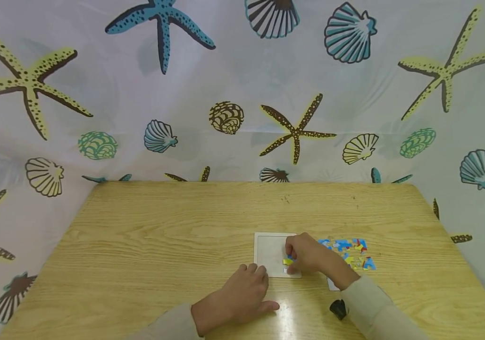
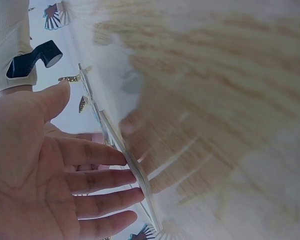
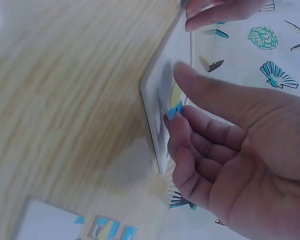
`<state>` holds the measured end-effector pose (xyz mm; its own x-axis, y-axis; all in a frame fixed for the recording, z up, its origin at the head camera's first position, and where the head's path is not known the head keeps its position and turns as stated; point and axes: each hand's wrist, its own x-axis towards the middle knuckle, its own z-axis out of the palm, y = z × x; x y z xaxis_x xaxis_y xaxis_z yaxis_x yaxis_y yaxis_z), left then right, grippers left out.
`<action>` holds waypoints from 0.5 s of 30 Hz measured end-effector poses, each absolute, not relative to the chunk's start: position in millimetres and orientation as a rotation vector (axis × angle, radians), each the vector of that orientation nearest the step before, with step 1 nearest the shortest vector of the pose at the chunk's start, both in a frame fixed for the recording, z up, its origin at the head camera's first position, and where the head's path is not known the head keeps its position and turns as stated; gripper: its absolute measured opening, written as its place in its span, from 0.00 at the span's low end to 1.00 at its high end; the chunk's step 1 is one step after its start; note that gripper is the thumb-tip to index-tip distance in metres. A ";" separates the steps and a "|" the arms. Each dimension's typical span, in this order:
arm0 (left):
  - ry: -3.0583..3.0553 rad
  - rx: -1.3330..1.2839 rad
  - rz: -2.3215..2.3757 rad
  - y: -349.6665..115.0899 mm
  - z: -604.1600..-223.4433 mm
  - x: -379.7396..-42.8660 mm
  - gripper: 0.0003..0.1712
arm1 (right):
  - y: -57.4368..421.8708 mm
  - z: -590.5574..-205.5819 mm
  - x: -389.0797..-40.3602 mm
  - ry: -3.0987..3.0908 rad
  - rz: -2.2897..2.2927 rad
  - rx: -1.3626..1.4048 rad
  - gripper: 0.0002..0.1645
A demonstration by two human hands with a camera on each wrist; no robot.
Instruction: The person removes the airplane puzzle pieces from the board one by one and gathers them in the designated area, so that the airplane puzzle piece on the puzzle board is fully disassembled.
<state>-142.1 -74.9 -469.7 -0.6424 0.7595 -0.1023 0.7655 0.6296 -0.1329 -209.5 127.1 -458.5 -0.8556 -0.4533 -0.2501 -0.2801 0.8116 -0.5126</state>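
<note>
A shallow white puzzle tray [image 1: 270,255] lies flat on the wooden table in front of me. My right hand [image 1: 310,254] is over the tray's right side, pinching a small yellow-and-blue puzzle piece [image 3: 175,98] between thumb and forefinger, close to the tray floor. Its other fingers are bent in toward the palm. At the tray's lower left corner, my left hand [image 1: 244,292] touches the edge with extended fingertips, thumb held out to the side. In the left wrist view those fingers [image 2: 107,177] meet the tray's thin rim.
Several loose blue, yellow and red puzzle pieces [image 1: 342,244] lie right of the tray, partly hidden by my right forearm. A white flat panel [image 3: 49,222] with a blue patch lies near them. A black device [image 1: 338,309] sits by the right cuff. Patterned cloth [image 1: 208,156] surrounds the table.
</note>
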 end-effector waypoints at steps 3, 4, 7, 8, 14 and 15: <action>2.803 1.298 -0.261 -74.2 -469.7 -141.7 0.42 | 129.7 -458.2 -210.3 2.670 -0.678 -0.604 0.08; 2.804 1.294 -0.264 -74.0 -469.9 -141.7 0.42 | 130.4 -458.2 -210.7 2.679 -0.682 -0.617 0.07; 2.809 1.287 -0.267 -73.6 -469.9 -141.4 0.42 | 132.1 -458.8 -212.3 2.693 -0.687 -0.646 0.06; 2.813 1.286 -0.268 -73.6 -469.9 -141.3 0.42 | 132.4 -458.9 -212.7 2.691 -0.693 -0.649 0.07; 2.817 1.290 -0.263 -73.4 -470.0 -140.9 0.42 | 134.2 -458.0 -214.7 2.644 -0.734 -0.640 0.07; 2.816 1.289 -0.260 -73.4 -469.9 -140.8 0.42 | 134.7 -457.8 -214.8 2.639 -0.735 -0.645 0.07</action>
